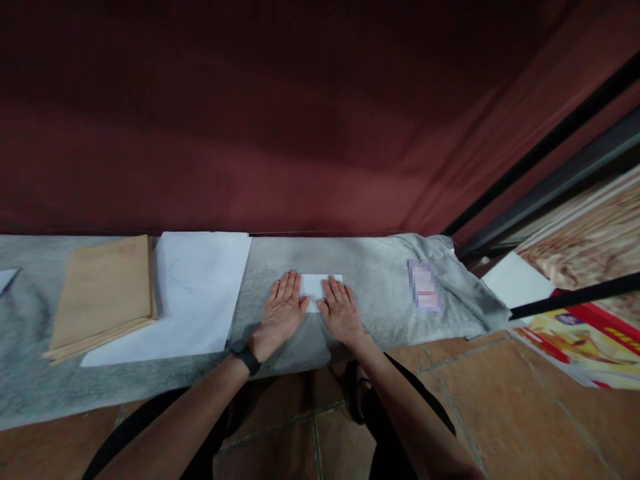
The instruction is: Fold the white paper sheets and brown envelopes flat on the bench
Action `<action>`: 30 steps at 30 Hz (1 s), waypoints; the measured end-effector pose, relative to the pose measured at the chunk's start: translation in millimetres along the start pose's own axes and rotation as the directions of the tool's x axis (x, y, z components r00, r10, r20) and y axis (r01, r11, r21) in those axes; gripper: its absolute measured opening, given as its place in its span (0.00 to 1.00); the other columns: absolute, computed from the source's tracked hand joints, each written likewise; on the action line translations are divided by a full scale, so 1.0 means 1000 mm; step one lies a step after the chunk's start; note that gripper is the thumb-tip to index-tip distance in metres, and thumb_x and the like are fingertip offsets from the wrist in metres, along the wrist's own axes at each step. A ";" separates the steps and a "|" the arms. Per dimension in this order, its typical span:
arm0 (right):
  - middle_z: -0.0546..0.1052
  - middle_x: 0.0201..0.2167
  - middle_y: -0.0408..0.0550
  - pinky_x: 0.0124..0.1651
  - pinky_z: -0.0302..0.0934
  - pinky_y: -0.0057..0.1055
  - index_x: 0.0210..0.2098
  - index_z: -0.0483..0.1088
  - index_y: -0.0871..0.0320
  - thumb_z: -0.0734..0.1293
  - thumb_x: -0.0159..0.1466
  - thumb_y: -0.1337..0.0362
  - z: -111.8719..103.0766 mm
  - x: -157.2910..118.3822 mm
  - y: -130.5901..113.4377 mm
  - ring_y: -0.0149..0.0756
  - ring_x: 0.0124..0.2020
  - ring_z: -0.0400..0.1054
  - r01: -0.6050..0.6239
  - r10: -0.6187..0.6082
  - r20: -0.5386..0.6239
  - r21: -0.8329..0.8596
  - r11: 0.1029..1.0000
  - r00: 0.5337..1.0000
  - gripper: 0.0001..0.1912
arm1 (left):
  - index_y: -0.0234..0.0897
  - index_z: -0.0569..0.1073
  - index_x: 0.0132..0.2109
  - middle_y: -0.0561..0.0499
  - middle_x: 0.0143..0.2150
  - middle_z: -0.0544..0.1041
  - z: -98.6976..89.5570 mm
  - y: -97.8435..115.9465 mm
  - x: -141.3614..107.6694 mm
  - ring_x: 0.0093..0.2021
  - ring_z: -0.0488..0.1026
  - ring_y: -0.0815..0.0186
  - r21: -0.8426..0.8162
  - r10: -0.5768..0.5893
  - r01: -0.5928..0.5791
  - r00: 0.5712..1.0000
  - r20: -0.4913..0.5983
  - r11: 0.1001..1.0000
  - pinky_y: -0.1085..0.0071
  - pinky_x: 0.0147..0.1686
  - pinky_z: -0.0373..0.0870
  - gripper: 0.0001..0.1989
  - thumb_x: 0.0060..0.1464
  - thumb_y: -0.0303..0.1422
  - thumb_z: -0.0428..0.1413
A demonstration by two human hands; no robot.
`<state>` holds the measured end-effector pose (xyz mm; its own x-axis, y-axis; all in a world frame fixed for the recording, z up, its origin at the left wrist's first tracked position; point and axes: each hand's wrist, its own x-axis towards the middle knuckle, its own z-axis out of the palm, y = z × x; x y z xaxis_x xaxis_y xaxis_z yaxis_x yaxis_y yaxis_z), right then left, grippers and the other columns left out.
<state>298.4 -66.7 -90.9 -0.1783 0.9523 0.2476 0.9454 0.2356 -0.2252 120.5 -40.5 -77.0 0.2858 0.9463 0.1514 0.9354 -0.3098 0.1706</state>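
A small white sheet of paper point(313, 287) lies flat on the grey cloth point(380, 280) in front of me. My left hand point(284, 305) rests palm down over its left side, fingers stretched out and pointing away. Over the right side lies my right hand point(342, 311), also flat with its fingers extended. Both thumbs point inward toward each other near the paper's lower edge. The paper's side edges are partly hidden under the hands.
To the left, a stack of brown envelopes point(107, 287) overlaps large white sheets point(205, 293). A pixelated card-like item point(425, 287) lies on the cloth at right. Beyond it are black bars point(560, 130) and a red and yellow box point(585, 340) above the tiled floor point(500, 393). A dark red surface point(300, 167) stands behind.
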 end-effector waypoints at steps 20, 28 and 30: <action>0.62 0.70 0.52 0.70 0.48 0.48 0.70 0.59 0.58 0.56 0.74 0.62 -0.019 0.008 0.023 0.47 0.70 0.54 -0.092 0.090 0.082 0.020 0.996 0.993 0.26 | 0.35 0.67 0.65 0.36 0.67 0.68 -0.019 0.011 0.005 0.71 0.59 0.49 -0.031 0.350 -0.349 0.934 0.071 0.937 0.40 0.71 0.40 0.24 0.64 0.37 0.50; 0.70 0.64 0.49 0.68 0.53 0.47 0.64 0.67 0.54 0.56 0.69 0.72 -0.021 0.021 0.031 0.44 0.66 0.60 -0.144 0.139 0.041 0.163 0.976 0.989 0.26 | 0.30 0.69 0.63 0.33 0.65 0.70 -0.018 0.041 -0.006 0.65 0.68 0.53 0.076 0.385 -0.397 0.912 0.142 0.915 0.55 0.61 0.67 0.28 0.58 0.18 0.44; 0.73 0.62 0.49 0.67 0.55 0.44 0.61 0.70 0.54 0.56 0.68 0.73 -0.020 0.025 0.033 0.42 0.64 0.63 -0.168 0.164 0.035 0.219 0.961 0.986 0.25 | 0.30 0.69 0.63 0.34 0.64 0.71 -0.020 0.045 -0.007 0.63 0.69 0.54 0.081 0.377 -0.387 0.919 0.118 0.918 0.56 0.59 0.68 0.28 0.57 0.17 0.44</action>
<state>330.2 -39.1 -73.1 -0.0302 0.9842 0.1744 0.8790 0.1092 -0.4641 156.8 -63.0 -51.0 0.6396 0.7636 0.0880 0.7654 -0.6433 0.0188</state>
